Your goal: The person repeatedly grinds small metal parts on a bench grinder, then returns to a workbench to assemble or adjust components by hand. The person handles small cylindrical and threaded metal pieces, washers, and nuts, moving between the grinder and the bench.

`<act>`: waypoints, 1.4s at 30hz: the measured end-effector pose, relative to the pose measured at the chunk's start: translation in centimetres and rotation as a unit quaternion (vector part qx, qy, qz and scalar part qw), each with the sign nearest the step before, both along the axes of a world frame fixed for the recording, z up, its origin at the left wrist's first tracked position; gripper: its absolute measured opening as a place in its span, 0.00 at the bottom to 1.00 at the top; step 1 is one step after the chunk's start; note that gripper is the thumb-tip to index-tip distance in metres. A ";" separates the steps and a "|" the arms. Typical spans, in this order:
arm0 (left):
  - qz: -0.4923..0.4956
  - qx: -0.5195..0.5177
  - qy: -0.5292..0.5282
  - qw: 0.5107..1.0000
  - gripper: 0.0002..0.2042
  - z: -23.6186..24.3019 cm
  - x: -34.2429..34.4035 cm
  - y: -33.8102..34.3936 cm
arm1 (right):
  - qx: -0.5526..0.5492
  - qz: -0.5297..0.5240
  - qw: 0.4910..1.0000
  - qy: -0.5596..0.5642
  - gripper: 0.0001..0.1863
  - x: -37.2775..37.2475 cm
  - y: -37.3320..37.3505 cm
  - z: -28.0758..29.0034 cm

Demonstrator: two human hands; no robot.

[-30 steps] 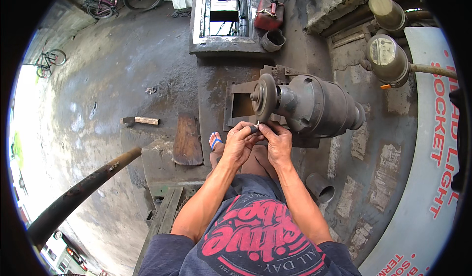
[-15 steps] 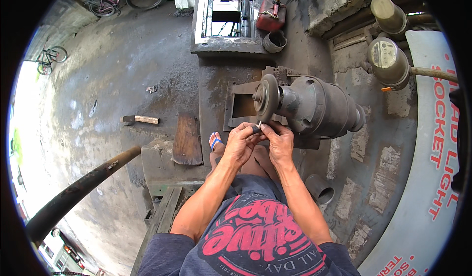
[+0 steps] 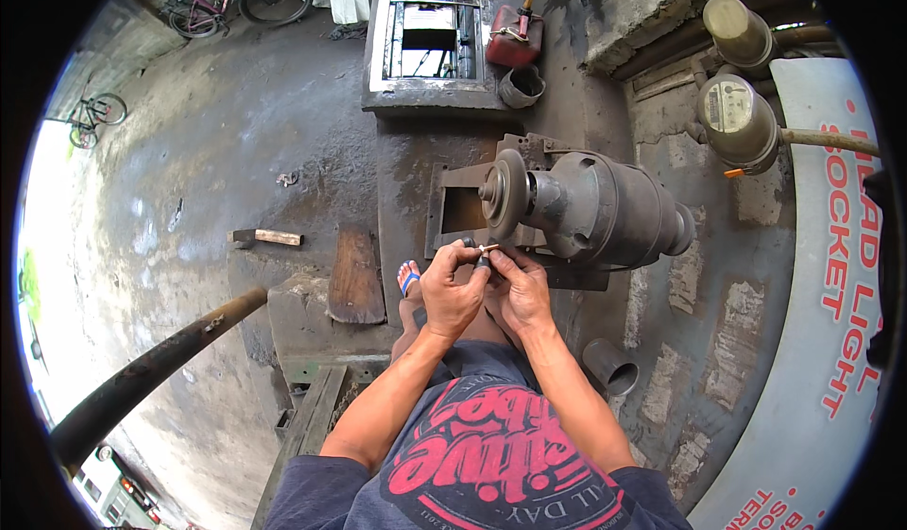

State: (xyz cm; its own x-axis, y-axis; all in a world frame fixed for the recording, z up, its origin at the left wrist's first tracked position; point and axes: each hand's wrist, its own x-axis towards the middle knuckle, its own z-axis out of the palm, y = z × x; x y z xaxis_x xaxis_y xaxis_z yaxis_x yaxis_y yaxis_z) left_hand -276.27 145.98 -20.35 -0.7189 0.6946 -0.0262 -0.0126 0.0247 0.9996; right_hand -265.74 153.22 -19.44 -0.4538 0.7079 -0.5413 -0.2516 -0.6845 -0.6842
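my left hand [image 3: 452,294] and my right hand [image 3: 518,291] meet just below the grinding wheel [image 3: 502,195] of a grey bench grinder [image 3: 590,207], fingers of both closed together on a small metal piece [image 3: 487,247] pinched between the fingertips; what kind of piece it is is too small to tell. the piece sits just under the lower rim of the wheel, near it, though whether it touches i cannot tell. the grinder lies on its side on a dark steel base [image 3: 453,211] on the oil-stained concrete floor [image 3: 236,133]. below my hands my knee and a foot in a blue-strapped sandal [image 3: 408,279] show, the foot beside a rusty flat plate [image 3: 356,275]. a hammer [image 3: 265,237] lies well apart to the left; a thick dark pipe [image 3: 151,369] crosses the lower left. toward the far edge stand a metal frame [image 3: 425,34], a red fuel can [image 3: 515,37] and, beyond, a pink bicycle [image 3: 241,1].
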 end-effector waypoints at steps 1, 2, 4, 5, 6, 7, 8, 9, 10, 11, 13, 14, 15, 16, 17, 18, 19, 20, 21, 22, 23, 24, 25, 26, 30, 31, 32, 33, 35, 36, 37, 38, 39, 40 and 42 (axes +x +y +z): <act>0.009 0.002 0.031 0.999 0.10 -0.3 0.0 0.2 | -0.011 -0.003 1.000 0.002 0.10 -0.2 0.1 -0.1; 0.021 0.008 0.018 1.000 0.10 -0.5 0.0 0.4 | -0.020 -0.006 1.000 0.006 0.10 -0.4 0.3 -0.1; 0.047 0.011 0.008 0.999 0.10 -0.8 0.2 1.0 | -0.021 -0.012 1.000 0.000 0.10 -0.7 0.6 0.0; 0.051 0.016 -0.007 0.999 0.10 -0.9 0.2 1.1 | -0.025 -0.015 1.000 -0.007 0.10 -0.9 0.7 0.1; 0.051 0.017 -0.019 0.998 0.10 -0.8 0.3 1.3 | -0.012 -0.011 1.000 -0.006 0.10 -1.1 0.7 0.2; 0.050 0.019 -0.031 0.998 0.10 -0.6 0.4 1.3 | -0.002 -0.009 1.000 -0.011 0.10 -1.1 0.8 0.4; 0.048 0.025 -0.058 0.997 0.10 -0.4 0.4 1.4 | -0.004 -0.015 0.999 -0.044 0.10 -1.1 0.8 0.5; 0.045 0.031 -0.085 0.995 0.09 0.0 0.4 1.3 | 0.012 -0.002 1.000 -0.017 0.10 -1.1 0.8 0.5; 0.043 0.035 -0.107 0.993 0.09 0.3 0.4 1.2 | 0.015 0.002 1.000 -0.018 0.10 -0.8 0.8 0.6; 0.024 0.040 -0.163 0.986 0.08 0.8 0.3 1.0 | 0.025 0.014 1.000 0.007 0.10 -0.3 0.7 0.5; -0.012 0.032 -0.268 0.963 0.07 1.6 -0.6 0.2 | 0.018 0.025 0.999 -0.032 0.11 1.7 0.3 0.4; -0.028 0.059 -0.352 0.934 0.07 2.1 -1.1 -0.3 | 0.026 0.039 0.999 -0.018 0.11 3.2 0.0 0.2; -0.045 0.074 -0.438 0.895 0.07 2.5 -1.7 -0.8 | 0.009 0.026 0.998 -0.055 0.12 4.8 -0.1 -0.1; -0.060 0.103 -0.522 0.845 0.07 3.0 -2.3 -1.4 | -0.040 -0.024 0.994 -0.095 0.11 6.3 -0.3 -0.7; -0.078 0.118 -0.566 0.812 0.09 3.4 -3.0 -2.0 | -0.069 -0.069 0.988 -0.118 0.12 7.9 -0.4 -1.3; -0.092 0.143 -0.591 0.788 0.10 3.8 -3.3 -2.3 | -0.118 -0.130 0.966 -0.191 0.13 9.3 -0.4 -2.1; -0.106 0.166 -0.616 0.762 0.11 4.2 -3.5 -2.6 | -0.103 -0.148 0.974 -0.140 0.12 10.1 0.2 -3.1; -0.121 0.192 -0.644 0.730 0.12 4.7 -3.6 -2.8 | -0.101 -0.178 0.971 -0.120 0.11 10.5 1.0 -4.3; -0.125 0.183 -0.653 0.724 0.14 5.2 -3.5 -2.9 | -0.114 -0.228 0.957 -0.136 0.10 10.8 1.6 -5.3; -0.126 0.167 -0.658 0.723 0.15 5.7 -3.4 -3.0 | -0.095 -0.220 0.964 -0.112 0.10 10.8 2.3 -6.3; -0.128 0.155 -0.666 0.718 0.15 6.3 -3.3 -3.1 | -0.089 -0.230 0.961 -0.123 0.09 10.7 3.1 -7.1; -0.131 0.140 -0.674 0.713 0.15 6.8 -3.2 -3.3 | -0.071 -0.238 0.958 -0.140 0.09 10.5 3.6 -7.7; -0.136 0.121 -0.671 0.718 0.15 7.3 -3.1 -3.5 | -0.068 -0.254 0.953 -0.153 0.07 10.4 3.7 -8.1; -0.143 0.114 -0.675 0.715 0.15 7.6 -3.0 -3.5 | -0.071 -0.248 0.953 -0.156 0.07 10.3 4.0 -8.3; -0.182 0.065 -0.677 0.711 0.15 9.1 -2.0 -4.5 | -0.074 -0.216 0.960 -0.160 0.05 10.2 3.7 -7.3; -0.193 0.059 -0.677 0.708 0.15 9.4 -1.6 -4.5 | -0.054 -0.192 0.965 -0.167 0.04 10.0 3.3 -6.8; -0.205 0.047 -0.663 0.719 0.14 9.7 -1.2 -4.7 | -0.025 -0.171 0.968 -0.182 0.04 10.0 2.8 -6.1; -0.214 0.039 -0.654 0.725 0.14 10.0 -0.7 -4.8 | 0.003 -0.136 0.973 -0.187 0.03 10.0 2.0 -5.2; -0.239 0.030 -0.641 0.729 0.13 10.5 0.4 -5.0 | 0.147 -0.064 0.953 -0.257 0.13 10.4 -1.2 -2.6; -0.252 0.026 -0.643 0.723 0.14 10.6 1.1 -5.0 | 0.184 -0.028 0.929 -0.319 0.18 10.8 -2.9 -1.1; -0.264 0.023 -0.651 0.711 0.14 10.8 1.9 -5.1 | 0.251 -0.029 0.925 -0.285 0.21 11.5 -5.0 0.7; -0.278 0.015 -0.661 0.697 0.15 11.0 3.0 -5.1 | 0.272 -0.032 0.922 -0.272 0.24 12.4 -7.1 2.5; -0.302 0.008 -0.660 0.688 0.14 11.1 4.2 -5.1 | 0.295 -0.026 0.913 -0.281 0.25 13.6 -8.9 4.3; -0.311 -0.001 -0.658 0.686 0.14 11.4 5.9 -5.3 | 0.316 -0.031 0.907 -0.277 0.27 15.1 -10.7 6.0; -0.336 -0.024 -0.657 0.674 0.14 12.4 10.1 -5.9 | 0.338 -0.070 0.899 -0.269 0.31 18.7 -14.1 9.0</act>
